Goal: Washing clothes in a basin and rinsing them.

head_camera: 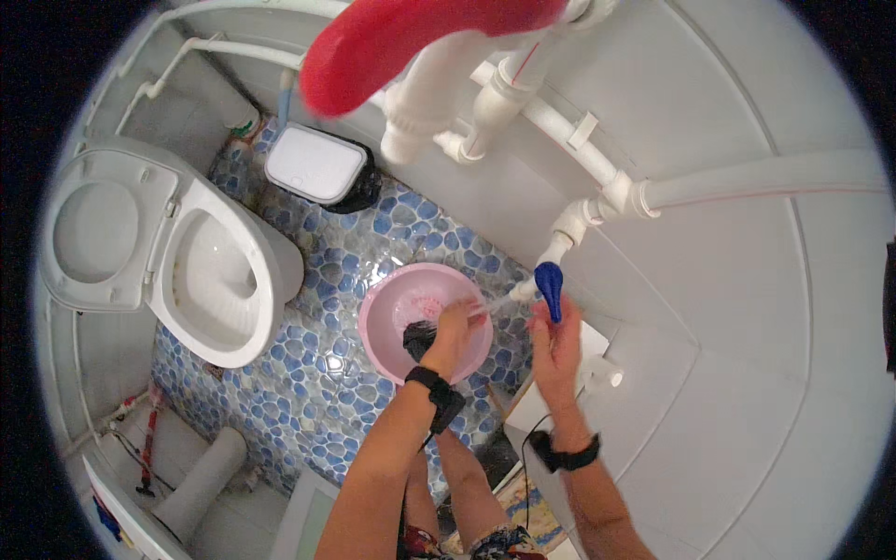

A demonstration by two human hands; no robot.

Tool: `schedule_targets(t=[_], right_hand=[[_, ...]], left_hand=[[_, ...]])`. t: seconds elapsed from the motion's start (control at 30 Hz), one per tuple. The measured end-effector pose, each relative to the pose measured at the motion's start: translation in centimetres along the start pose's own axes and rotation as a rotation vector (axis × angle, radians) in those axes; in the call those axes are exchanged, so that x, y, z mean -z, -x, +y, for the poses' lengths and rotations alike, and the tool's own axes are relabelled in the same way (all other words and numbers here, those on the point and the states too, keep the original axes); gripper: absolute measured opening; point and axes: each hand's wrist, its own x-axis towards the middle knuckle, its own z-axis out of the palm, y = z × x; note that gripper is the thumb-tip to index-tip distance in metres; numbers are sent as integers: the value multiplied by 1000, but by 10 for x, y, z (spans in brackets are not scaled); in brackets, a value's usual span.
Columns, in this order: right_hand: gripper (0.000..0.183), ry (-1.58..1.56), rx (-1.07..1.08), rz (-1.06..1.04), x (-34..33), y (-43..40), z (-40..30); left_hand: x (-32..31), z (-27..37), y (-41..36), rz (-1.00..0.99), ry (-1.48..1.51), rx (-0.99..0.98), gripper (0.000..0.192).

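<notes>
A pink plastic basin [383, 308] stands on the floor before me with some water in its bottom. Over its right side is my left hand [456, 329], in the stream that runs from a white plastic tap [521, 290]. Dark wet cloth [418, 339] lies in the basin beside this hand; whether the fingers grip it cannot be told. My right hand [558, 339] is raised at the tap's blue lever handle [549, 283], its fingertips close around the lever's lower end. Both wrists wear black bands.
A toilet [262, 308] with its lid up stands at the left. Behind the basin is a lidded bin [315, 162] with a black bag. White pipes [567, 133] run along the wall, and a blurred red object [420, 42] hangs close at the top. The pebble-patterned floor [301, 392] looks wet.
</notes>
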Motion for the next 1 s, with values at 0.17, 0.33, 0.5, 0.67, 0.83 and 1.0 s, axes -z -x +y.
schedule_targets(t=[0.17, 0.33, 0.5, 0.67, 0.83, 1.0], right_hand=[[28, -1405, -936, -105, -88, 25, 110], [28, -1440, -1089, 223, -149, 5, 162], [29, -1363, -1120, 217, -162, 26, 145], [34, -898, -939, -329, -130, 46, 146], [41, -421, -728, -287, -67, 44, 121], [45, -399, -394, -212, 15, -4, 12]], left_hand=[[13, -10, 1, -56, -143, -13, 23], [-11, -14, -8, 102, -8, -56, 21], [15, 5, -1, 136, -124, -77, 21], [36, 10, 9, -5, -485, 116, 27], [35, -1, 22, -147, -208, 15, 32], [73, 21, 48, -241, -563, -289, 31]])
